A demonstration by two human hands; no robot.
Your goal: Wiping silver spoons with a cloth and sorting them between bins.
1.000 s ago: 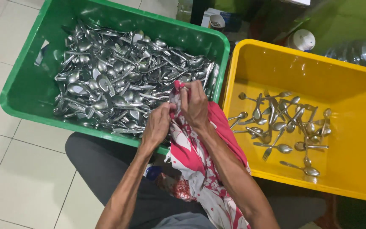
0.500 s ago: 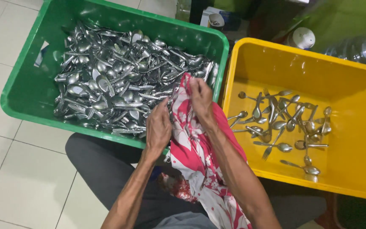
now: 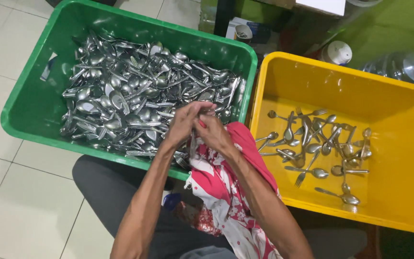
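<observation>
Red-and-white floral cloth (image 3: 226,192) lies over my lap and right forearm; its top end is bunched at frame centre, over the near rim of the green crate. My left hand (image 3: 184,122) and right hand (image 3: 212,132) meet there, fingers curled, both grips pressed together on the cloth's top fold. Whether a utensil sits inside the fold I cannot tell.

At 10 o'clock from the hands: green crate (image 3: 34,108) on the tiled floor (image 3: 20,206), heaped with steel spoons and forks (image 3: 120,96). A pale label shows on its left inner wall.

At 3 o'clock: yellow crate (image 3: 312,76), touching the green one, with a thin scatter of cutlery (image 3: 322,144) on its bottom. A small black rectangle marks its right wall.

At 12 to 1 o'clock, beyond the crates: small white-and-blue box (image 3: 243,29), white-capped container (image 3: 339,52), clear plastic bottle (image 3: 401,64).
</observation>
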